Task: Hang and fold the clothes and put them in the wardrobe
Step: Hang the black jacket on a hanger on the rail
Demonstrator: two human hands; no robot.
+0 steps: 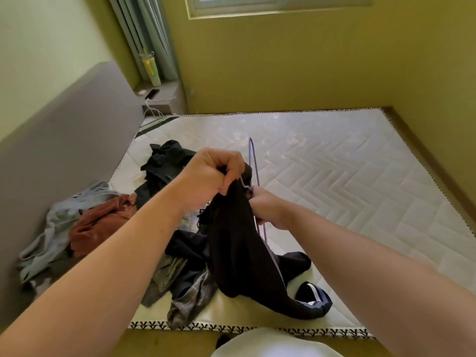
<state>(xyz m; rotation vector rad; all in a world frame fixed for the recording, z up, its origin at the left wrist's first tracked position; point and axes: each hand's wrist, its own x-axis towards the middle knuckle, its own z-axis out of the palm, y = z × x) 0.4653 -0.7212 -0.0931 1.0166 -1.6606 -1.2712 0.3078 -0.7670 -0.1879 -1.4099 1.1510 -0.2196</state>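
Note:
A black garment (239, 243) hangs between my hands above the bare white mattress (334, 171), its lower end trailing onto the bed near a striped cuff (315, 296). My left hand (208, 176) pinches the garment's top edge. My right hand (270, 208) grips a thin purple wire hanger (253, 158), whose upper end sticks out above the cloth; the rest of the hanger is mostly hidden by the garment.
A pile of clothes lies on the left of the mattress: a dark garment (167, 161), a rust-brown one (100, 222), a light blue one (51, 228) and a plaid one (190, 297). A grey headboard (64, 130) stands at left. A nightstand (162, 96) holds a phone and bottle.

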